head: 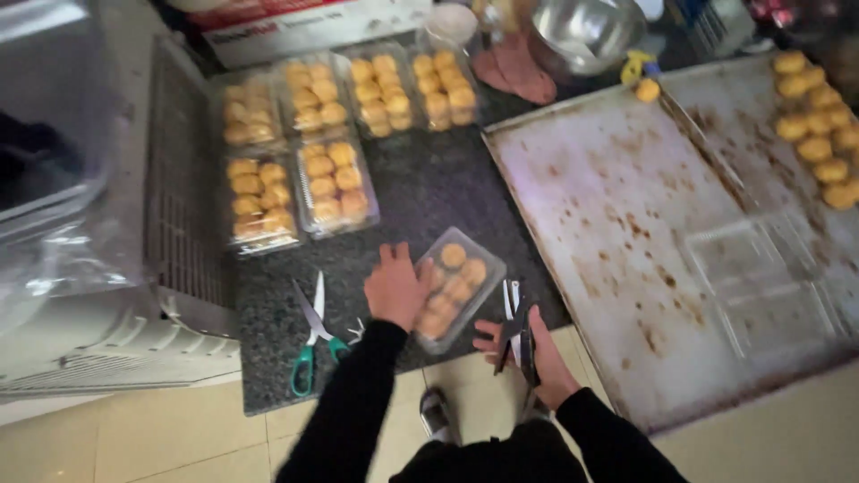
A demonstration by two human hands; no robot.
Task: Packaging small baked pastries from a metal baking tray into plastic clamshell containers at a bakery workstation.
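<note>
Right now the clear plastic box of golden pastries (455, 288) lies at the near edge of the dark stone counter (429, 192), and that is the thing both hands are gathered around. I see my left hand (396, 288) lying flat on the box's left end, fingers spread and loosely open, pressing on the lid rather than clasping it. My right hand (535, 353) sits just off the box's lower right corner, closed around a pair of black scissors (517, 329) whose blades point up and away from me, running alongside the box's right edge. Whether the blades touch the plastic I cannot tell.

The box is tilted: its long axis runs from lower left, close to my body, up to the right, away from me. So the left hand is the nearer one, already touching; the right is just beside it, with the tool between hand and box.

Left of my left hand, a second pair of scissors with green handles (312, 335) lies on the counter, apart from everything. Further back stand six filled boxes (333, 179) in two rows. To the right, a large stained baking tray (617, 233) carries empty clear boxes (761, 286), and loose pastries (819, 125) sit on a second tray at the far right.
</note>
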